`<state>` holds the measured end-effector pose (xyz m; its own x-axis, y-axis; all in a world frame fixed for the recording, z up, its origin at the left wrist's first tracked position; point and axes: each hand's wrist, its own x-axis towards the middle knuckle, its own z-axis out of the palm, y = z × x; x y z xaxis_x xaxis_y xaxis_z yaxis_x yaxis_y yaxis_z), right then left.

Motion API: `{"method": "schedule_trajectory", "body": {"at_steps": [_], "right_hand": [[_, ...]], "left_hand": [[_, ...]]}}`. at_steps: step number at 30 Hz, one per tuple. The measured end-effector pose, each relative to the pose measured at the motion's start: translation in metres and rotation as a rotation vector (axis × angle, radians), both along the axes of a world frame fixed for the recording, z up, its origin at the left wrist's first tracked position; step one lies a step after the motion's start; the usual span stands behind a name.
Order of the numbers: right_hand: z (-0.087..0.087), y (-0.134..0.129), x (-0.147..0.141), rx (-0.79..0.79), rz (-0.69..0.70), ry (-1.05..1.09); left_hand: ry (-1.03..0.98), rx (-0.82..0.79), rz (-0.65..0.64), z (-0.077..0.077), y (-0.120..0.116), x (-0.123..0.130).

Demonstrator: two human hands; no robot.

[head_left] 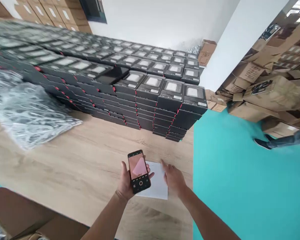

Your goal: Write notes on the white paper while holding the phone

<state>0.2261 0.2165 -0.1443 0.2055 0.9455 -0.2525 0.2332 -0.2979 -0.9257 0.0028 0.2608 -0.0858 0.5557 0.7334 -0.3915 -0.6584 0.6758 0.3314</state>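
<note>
Phone (140, 183) held in left hand (125, 185); right hand (176, 180) at paper sheet (158, 186).
The left fingers grip the phone's sides, screen up, over the sheet's left part. The screen displays a camera-type view. The right hand holds nothing visible; its index finger (163, 164) extends near the sheet's upper-right corner, contact indeterminable. The sheet lies on the surface (95, 160), before stacked black boxes (145, 118).
</note>
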Motion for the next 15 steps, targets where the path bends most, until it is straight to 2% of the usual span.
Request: {"method": "schedule_trajectory", "body": {"at_steps": [3, 6, 8, 9, 12, 15], "right_hand": [[-0.008, -0.011, 0.000, -0.032, -0.113, 0.063], [-0.002, -0.021, -0.006, -0.022, -0.318, 0.269], [0.001, -0.022, -0.014, 0.019, -0.407, 0.285], [0.001, -0.022, -0.018, 0.031, -0.419, 0.229], [-0.007, -0.017, -0.030, 0.079, -0.405, 0.058], [-0.019, -0.016, -0.035, 0.185, -0.369, -0.017]], "left_hand": [[-0.038, -0.062, -0.082, -0.032, 0.012, 0.005], [-0.103, -0.097, -0.067, -0.048, 0.014, 0.005], [-0.126, -0.099, -0.046, -0.052, 0.014, 0.003], [-0.131, -0.094, -0.042, -0.053, 0.014, 0.002], [-0.140, -0.084, -0.051, -0.054, 0.015, 0.002], [-0.145, -0.084, -0.052, -0.054, 0.015, 0.004]]}}
